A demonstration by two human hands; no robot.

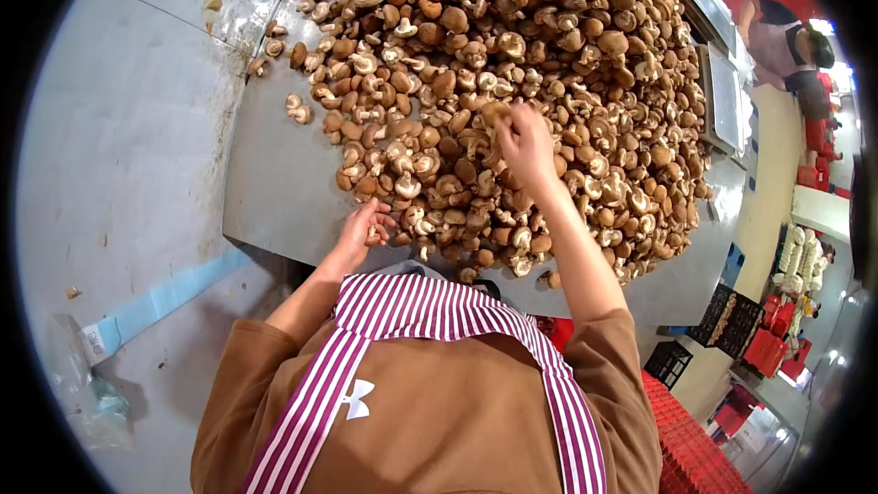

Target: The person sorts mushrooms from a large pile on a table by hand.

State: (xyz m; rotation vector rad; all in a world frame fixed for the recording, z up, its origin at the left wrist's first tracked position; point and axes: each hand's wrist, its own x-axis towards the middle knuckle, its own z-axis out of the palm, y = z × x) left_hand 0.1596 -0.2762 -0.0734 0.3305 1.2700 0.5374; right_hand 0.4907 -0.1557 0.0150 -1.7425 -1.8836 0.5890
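Observation:
A large heap of brown mushrooms (567,64) with pale stems covers much of the grey metal table (274,165). Over the middle of the heap, my right hand (526,146) has its fingers closed on a brown mushroom (495,113). My left hand (359,233) is at the heap's near left edge, low over the table, with its fingers curled around a small mushroom (373,236). A pair of mushrooms (297,109) lies apart on the table's left side.
Trays (723,99) stand along the table's right edge. Another person (786,46) is at the far right. Black crates (725,320) and red crates (686,439) are on the floor to the right. A light blue strip (169,302) lies at the left.

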